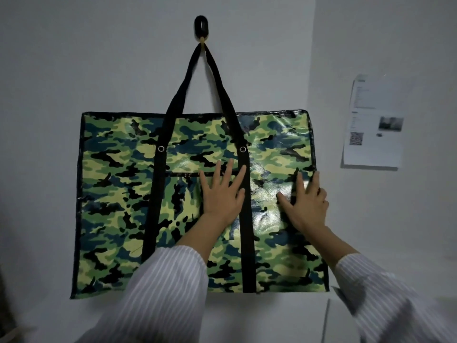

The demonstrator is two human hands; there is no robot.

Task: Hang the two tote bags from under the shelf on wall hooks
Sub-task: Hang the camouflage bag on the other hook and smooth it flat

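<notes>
Striped sleeves (158, 288) low in frame; left hand (222, 194) and right hand (306, 204) press flat, fingers spread, gripping nothing, on camouflage tote bag (118, 194) hung from hook (202, 26) at upper centre; smooth evenly downward.

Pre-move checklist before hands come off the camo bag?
1. Handle strap looped over the wall hook: ok.
2. Camouflage tote bag hanging level against the wall: ok, roughly.
3. Left hand flat on the bag, gripping nothing: ok.
4. Right hand flat on the bag, gripping nothing: ok.
5. Second tote bag hung: cannot tell, none in view.
6. Paper notice on the side wall untouched by the bag: ok.
</notes>
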